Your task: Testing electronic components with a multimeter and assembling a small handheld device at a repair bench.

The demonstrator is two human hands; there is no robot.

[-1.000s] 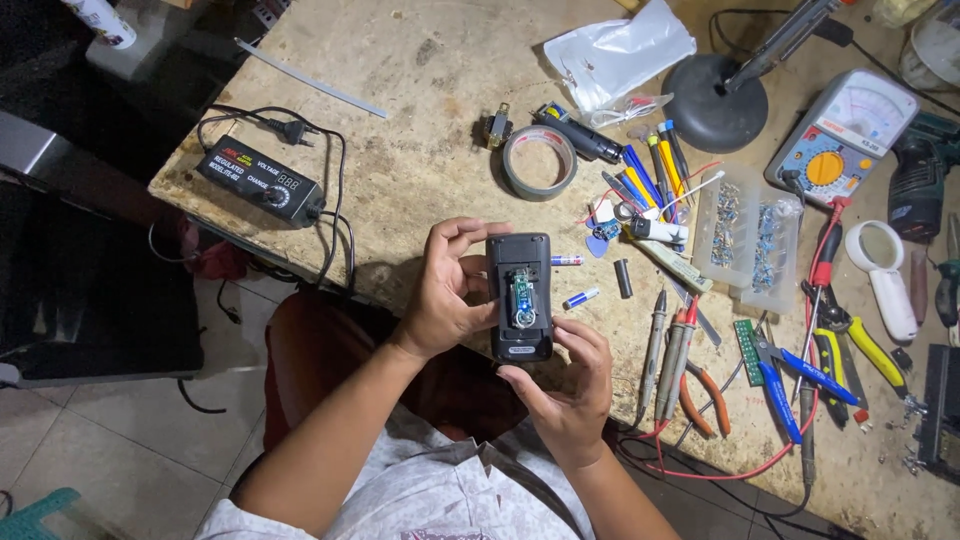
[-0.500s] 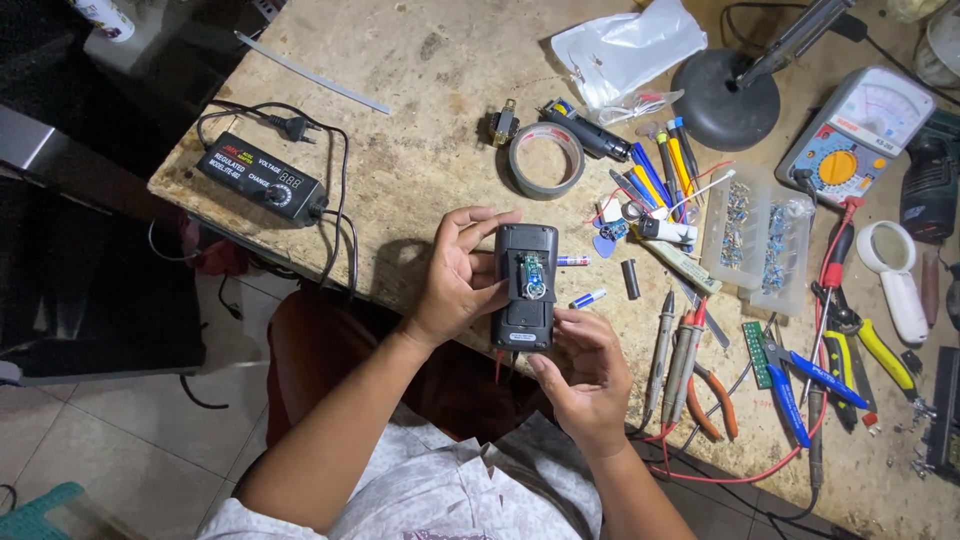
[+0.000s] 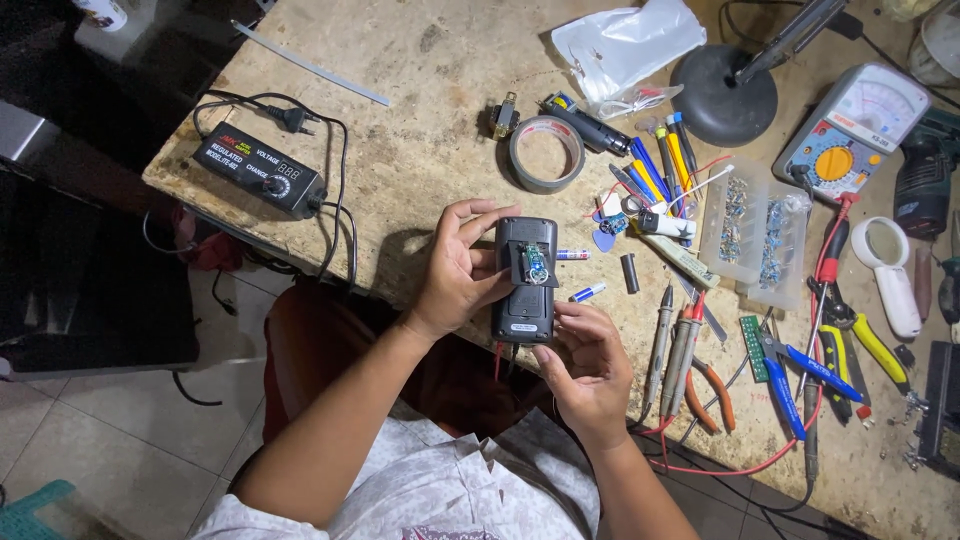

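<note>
A black hand-held device (image 3: 524, 285) with its back facing up is held over the near edge of the workbench. Its battery bay is open and a blue cell shows inside. My left hand (image 3: 460, 265) wraps the device's left side, thumb across the top. My right hand (image 3: 590, 365) grips the lower end from below, fingers against its right edge. Two small blue-and-white cells (image 3: 588, 292) lie on the bench just right of the device, beside a short black cylinder (image 3: 629, 272).
A black power adapter (image 3: 260, 170) with cable sits at the left. A tape roll (image 3: 547, 152), pens, clear parts box (image 3: 755, 230), analog meter (image 3: 850, 120), lamp base (image 3: 722, 95), pliers, screwdrivers and probes crowd the right half. A red stool is below the bench.
The device and both hands have shifted slightly right and up in view as the camera moved. My right fingers have come closer to the device's lower right edge.
</note>
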